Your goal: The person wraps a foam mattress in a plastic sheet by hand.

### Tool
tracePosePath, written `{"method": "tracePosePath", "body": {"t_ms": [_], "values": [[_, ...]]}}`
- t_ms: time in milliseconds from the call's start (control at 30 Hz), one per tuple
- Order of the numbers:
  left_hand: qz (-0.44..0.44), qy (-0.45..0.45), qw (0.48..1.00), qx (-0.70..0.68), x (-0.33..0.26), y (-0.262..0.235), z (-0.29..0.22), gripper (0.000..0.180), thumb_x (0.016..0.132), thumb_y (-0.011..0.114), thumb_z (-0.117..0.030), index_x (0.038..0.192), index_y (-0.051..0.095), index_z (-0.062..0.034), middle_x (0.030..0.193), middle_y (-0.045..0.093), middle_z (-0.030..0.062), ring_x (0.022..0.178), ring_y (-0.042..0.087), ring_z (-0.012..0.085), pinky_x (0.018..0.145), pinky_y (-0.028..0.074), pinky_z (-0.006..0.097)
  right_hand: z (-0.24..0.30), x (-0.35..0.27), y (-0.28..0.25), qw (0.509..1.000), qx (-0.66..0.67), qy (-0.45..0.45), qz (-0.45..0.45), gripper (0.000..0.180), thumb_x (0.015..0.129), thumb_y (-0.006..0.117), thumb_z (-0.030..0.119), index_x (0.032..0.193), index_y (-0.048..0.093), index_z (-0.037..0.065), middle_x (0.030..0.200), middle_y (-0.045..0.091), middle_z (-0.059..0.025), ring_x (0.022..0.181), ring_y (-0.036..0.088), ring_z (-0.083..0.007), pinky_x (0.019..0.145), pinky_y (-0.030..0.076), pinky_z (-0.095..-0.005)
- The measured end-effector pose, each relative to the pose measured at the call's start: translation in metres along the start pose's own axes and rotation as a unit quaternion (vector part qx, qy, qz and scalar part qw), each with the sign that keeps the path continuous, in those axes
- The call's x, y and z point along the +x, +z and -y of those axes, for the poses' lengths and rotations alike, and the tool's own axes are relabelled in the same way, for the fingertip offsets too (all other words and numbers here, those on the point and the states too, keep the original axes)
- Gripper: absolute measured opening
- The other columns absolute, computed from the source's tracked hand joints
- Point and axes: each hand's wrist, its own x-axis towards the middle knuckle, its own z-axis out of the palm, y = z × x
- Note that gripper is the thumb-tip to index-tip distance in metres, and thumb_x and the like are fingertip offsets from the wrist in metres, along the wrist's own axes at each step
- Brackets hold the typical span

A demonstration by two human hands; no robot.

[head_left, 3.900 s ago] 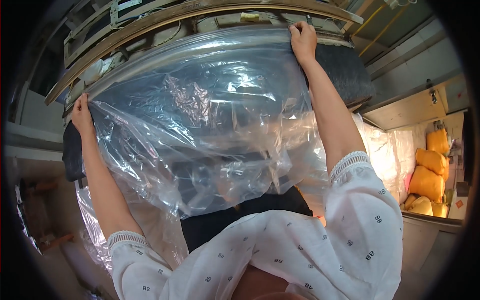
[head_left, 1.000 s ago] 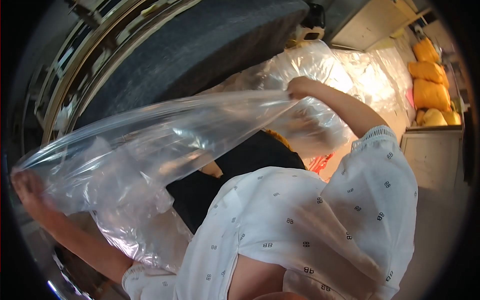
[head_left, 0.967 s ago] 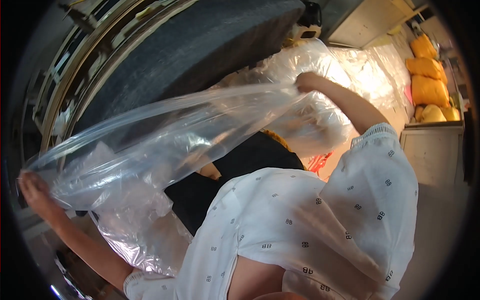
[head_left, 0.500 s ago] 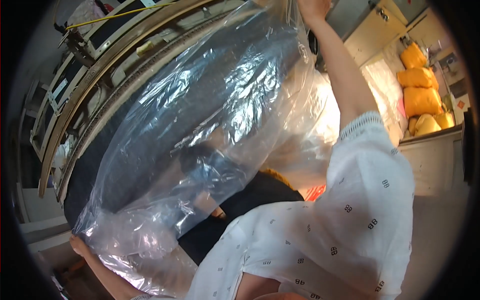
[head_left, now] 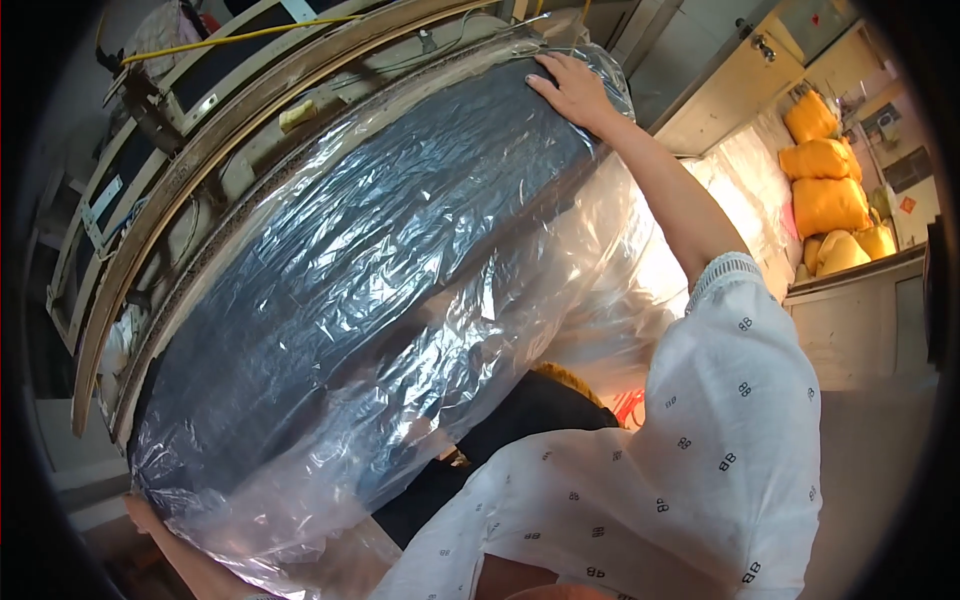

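A large sheet of clear plastic (head_left: pixel 400 270) lies over a long padded surface covered in dark cloth (head_left: pixel 160 400), wrinkled and shining. My right hand (head_left: pixel 577 96) rests on the sheet near the far right end, fingers spread and palm down, holding nothing. At the near left corner, my left hand (head_left: pixel 140 512) grips the sheet's edge, and creases gather toward it. Some of its fingers are hidden by the plastic and the surface's edge. The near side of the sheet hangs down toward my body, over my dark trousers (head_left: pixel 530 412).
A curved wooden rail (head_left: pixel 190 150) and metal framework run along the far side, with a yellow cord (head_left: pixel 240 32) above. More plastic (head_left: pixel 745 185) is piled at the right. Orange bundles (head_left: pixel 832 205) are stacked beyond it, near a pale cabinet door (head_left: pixel 715 85).
My right hand has come down from above, where it held the sheet up, and now lies flat on it. The billowing plastic has settled onto the dark surface. My left hand has shifted slightly lower.
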Motion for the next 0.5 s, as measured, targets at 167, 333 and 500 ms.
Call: {"method": "tracePosePath", "body": {"t_ms": [167, 333, 500], "values": [[0.006, 0.287, 0.911, -0.296, -0.068, -0.085, -0.073, 0.033, 0.092, 0.046, -0.025, 0.109, 0.054, 0.0012, 0.106, 0.057, 0.0182, 0.100, 0.053, 0.0324, 0.088, 0.040, 0.036, 0.023, -0.002, 0.015, 0.999, -0.025, -0.005, -0.044, 0.052, 0.086, 0.040, 0.053, 0.126, 0.046, 0.020, 0.129, 0.044, -0.0083, 0.120, 0.038, -0.0310, 0.096, 0.030, -0.0476], [-0.009, 0.431, 0.880, -0.198, -0.227, -0.169, -0.212, 0.040, 0.092, 0.045, -0.030, 0.119, 0.049, -0.0007, 0.120, 0.047, 0.0196, 0.108, 0.046, 0.0364, 0.091, 0.036, 0.039, 0.034, 0.005, 0.000, 0.996, -0.069, -0.032, -0.051, 0.043, 0.086, 0.044, 0.043, 0.117, 0.054, 0.015, 0.116, 0.054, -0.0096, 0.103, 0.051, -0.0290, 0.083, 0.042, -0.0442], [-0.125, 0.363, 0.887, -0.255, -0.187, -0.122, -0.222, 0.047, 0.093, 0.039, -0.037, 0.123, 0.047, -0.0006, 0.121, 0.045, 0.0257, 0.111, 0.043, 0.0394, 0.093, 0.035, 0.043, -0.080, 0.013, 0.000, 0.958, 0.189, 0.140, 0.165, 0.039, 0.088, 0.043, 0.037, 0.116, 0.054, 0.011, 0.113, 0.054, -0.0186, 0.104, 0.051, -0.0343, 0.088, 0.041, -0.0410]]}}
